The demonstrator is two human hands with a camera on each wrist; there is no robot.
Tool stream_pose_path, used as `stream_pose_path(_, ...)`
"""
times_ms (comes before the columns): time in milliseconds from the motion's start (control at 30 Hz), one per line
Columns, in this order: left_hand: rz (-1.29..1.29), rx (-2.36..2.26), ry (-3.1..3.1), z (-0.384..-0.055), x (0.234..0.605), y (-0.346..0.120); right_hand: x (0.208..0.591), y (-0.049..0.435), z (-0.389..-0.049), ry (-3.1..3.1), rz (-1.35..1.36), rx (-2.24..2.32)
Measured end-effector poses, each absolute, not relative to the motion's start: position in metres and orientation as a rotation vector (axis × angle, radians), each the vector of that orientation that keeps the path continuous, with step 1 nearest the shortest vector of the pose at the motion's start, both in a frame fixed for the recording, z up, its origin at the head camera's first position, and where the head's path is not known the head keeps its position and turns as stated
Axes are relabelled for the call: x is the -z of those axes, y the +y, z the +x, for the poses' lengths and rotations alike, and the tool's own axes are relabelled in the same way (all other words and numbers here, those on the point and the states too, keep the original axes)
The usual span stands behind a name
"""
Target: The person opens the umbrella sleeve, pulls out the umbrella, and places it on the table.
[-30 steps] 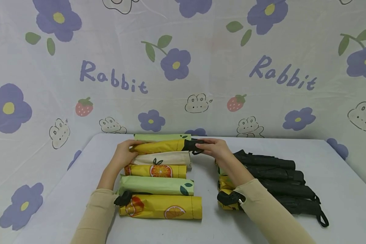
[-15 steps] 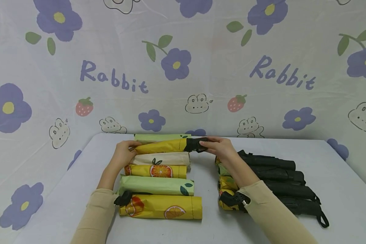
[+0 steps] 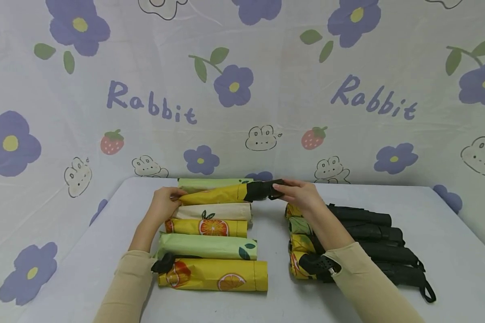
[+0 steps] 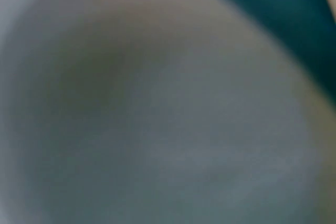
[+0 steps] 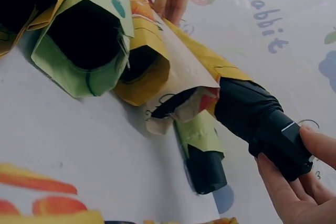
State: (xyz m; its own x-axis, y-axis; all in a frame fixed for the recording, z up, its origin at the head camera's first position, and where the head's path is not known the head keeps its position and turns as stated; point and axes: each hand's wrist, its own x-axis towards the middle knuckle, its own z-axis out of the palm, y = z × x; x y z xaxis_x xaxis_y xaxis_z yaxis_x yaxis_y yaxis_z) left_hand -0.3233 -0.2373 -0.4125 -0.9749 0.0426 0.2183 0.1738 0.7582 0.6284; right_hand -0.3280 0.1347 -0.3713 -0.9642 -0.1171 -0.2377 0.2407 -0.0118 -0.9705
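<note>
While sleeved (yellow fabric), cylindrical umbrella (image 3: 216,194)

"Rabbit" x2 on backdrop cloth (image 3: 266,67), purple script.

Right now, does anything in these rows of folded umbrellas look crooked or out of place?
Yes. The yellow umbrella near the back sits tilted, its black handle raised off the table, gripped by the right hand; the left hand holds its other end.
</note>
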Motion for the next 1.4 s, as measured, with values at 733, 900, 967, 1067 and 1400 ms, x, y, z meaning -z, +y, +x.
stream_pose_path(733, -0.196, 1.023, -2.783, -0.322, 0.415, -0.236, 0.363, 0.167, -0.324, 1.940, 0.122, 2.162)
stream_pose_path(900, -0.188, 1.013, -2.781, -0.322, 0.415, -0.236, 0.364, 0.167, -0.324, 1.931, 0.129, 2.177)
stream_pose_path(967, -0.190, 1.005, -2.779, -0.322, 0.415, -0.236, 0.364, 0.168, -0.324, 1.922, 0.135, 2.184)
stream_pose_path(1067, -0.197, 0.989, -2.781, -0.322, 0.415, -0.235, 0.364, 0.170, -0.324, 1.910, 0.136, 2.193)
stream_pose_path(1400, -0.222, 0.978, -2.778, -0.324, 0.415, -0.234, 0.362, 0.177, -0.323, 1.870, 0.132, 2.231)
